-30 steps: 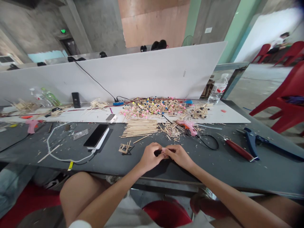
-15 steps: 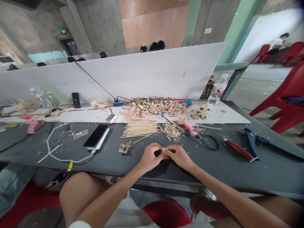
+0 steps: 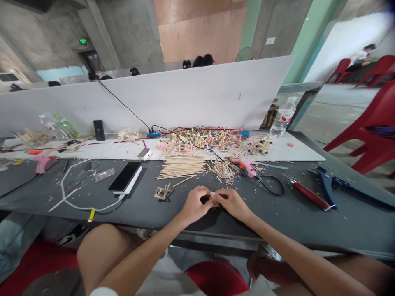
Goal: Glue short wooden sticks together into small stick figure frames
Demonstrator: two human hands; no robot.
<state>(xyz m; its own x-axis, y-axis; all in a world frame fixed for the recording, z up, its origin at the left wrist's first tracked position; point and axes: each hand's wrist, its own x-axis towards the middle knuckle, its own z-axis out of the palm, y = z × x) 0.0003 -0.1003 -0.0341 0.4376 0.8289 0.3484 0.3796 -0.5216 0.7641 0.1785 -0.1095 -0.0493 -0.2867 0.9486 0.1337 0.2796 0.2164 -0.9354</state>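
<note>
My left hand [image 3: 195,203] and my right hand [image 3: 231,202] meet just above the dark grey table [image 3: 308,222], near its front edge. Both hands have their fingers curled and pinched together around something tiny between the fingertips, too small to name. A small frame of wooden sticks [image 3: 162,192] lies to the left of my left hand. Behind the hands lies a bundle of long wooden sticks [image 3: 182,166], and beside it a heap of short stick pieces [image 3: 224,168].
A pink glue gun [image 3: 244,165] with a black cord lies behind my right hand. A red-handled tool [image 3: 310,195] and blue clamp [image 3: 327,183] sit right. A phone on a power bank [image 3: 125,176] lies left. A white divider board [image 3: 185,96] stands behind piled stick models [image 3: 212,139].
</note>
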